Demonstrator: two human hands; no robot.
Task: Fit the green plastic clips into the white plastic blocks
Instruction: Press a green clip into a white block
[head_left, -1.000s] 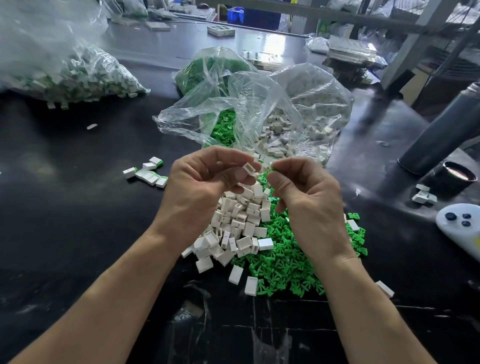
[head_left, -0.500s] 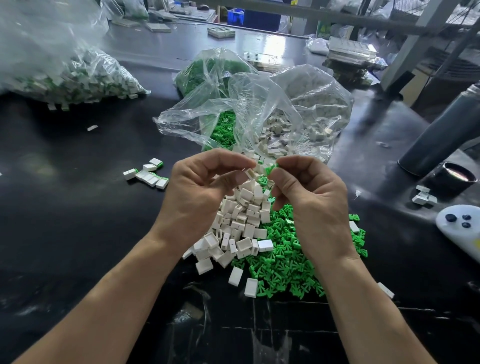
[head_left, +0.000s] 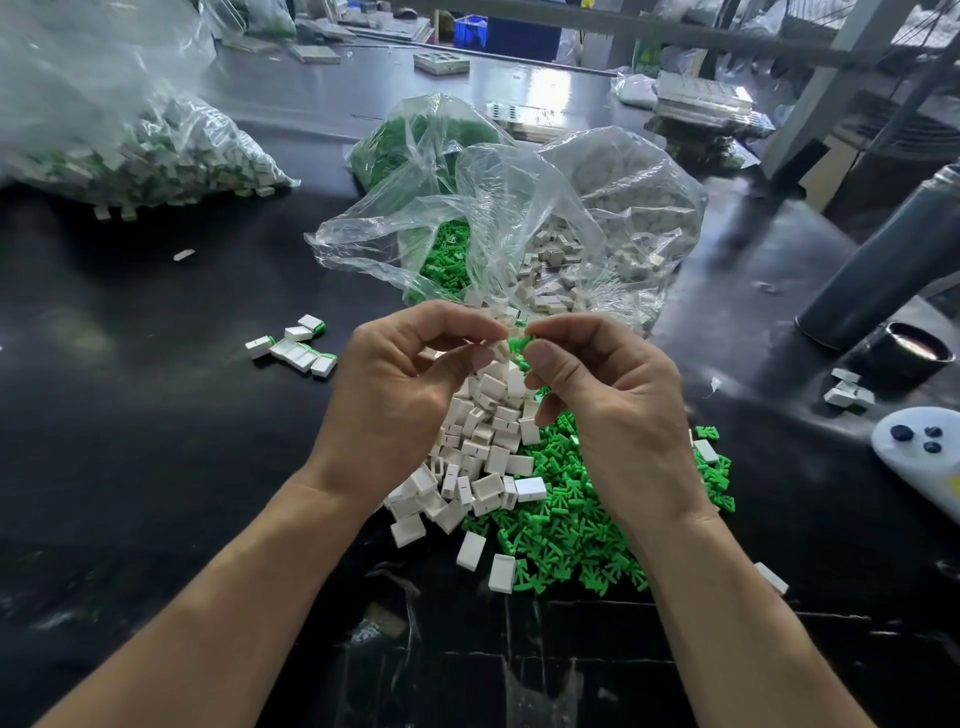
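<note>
My left hand (head_left: 400, 395) pinches a small white block (head_left: 500, 349) between thumb and fingertips. My right hand (head_left: 608, 395) pinches a green clip (head_left: 517, 344) right against that block; the two parts touch, and how far the clip sits in the block is hidden by my fingers. Below both hands lies a heap of loose white blocks (head_left: 478, 457) and, to its right, a heap of green clips (head_left: 566, 525) on the black table (head_left: 156, 467).
Several fitted blocks (head_left: 296, 345) lie left of my hands. Open clear bags of green clips (head_left: 441, 249) and white blocks (head_left: 613, 228) stand behind. A big bag of finished pieces (head_left: 130, 150) fills the far left. A dark cylinder (head_left: 883, 270), black cup (head_left: 909, 351) and white controller (head_left: 924, 457) sit right.
Both hands have stayed above the heaps. My right fingertips closed in on the left ones, bringing the green clip up against the white block.
</note>
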